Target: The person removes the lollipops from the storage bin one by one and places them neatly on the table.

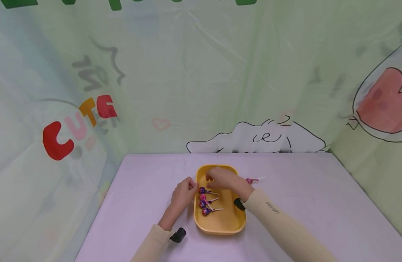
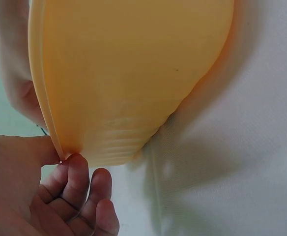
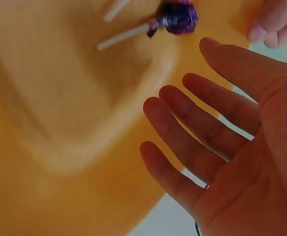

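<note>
A yellow oblong tray point(image 1: 227, 222) holds several wrapped lollipops; a purple one point(image 1: 202, 190) lies uppermost in the row. My left hand point(image 1: 183, 193) is at the tray's left side. In the left wrist view, the thumb and fingers of that left hand point(image 2: 70, 189) pinch the rim of the tilted-looking tray point(image 2: 119, 69). Over the tray's far end is my right hand point(image 1: 220, 178). From the right wrist, this right hand point(image 3: 227, 132) shows spread, nearly straight fingers with nothing in them, close to a purple lollipop point(image 3: 182, 18).
Another lollipop point(image 1: 250, 180) lies on the pale lilac table point(image 1: 295, 211), just right of the tray and behind the right wrist. A printed curtain point(image 1: 217, 72) hangs behind the table and at both sides.
</note>
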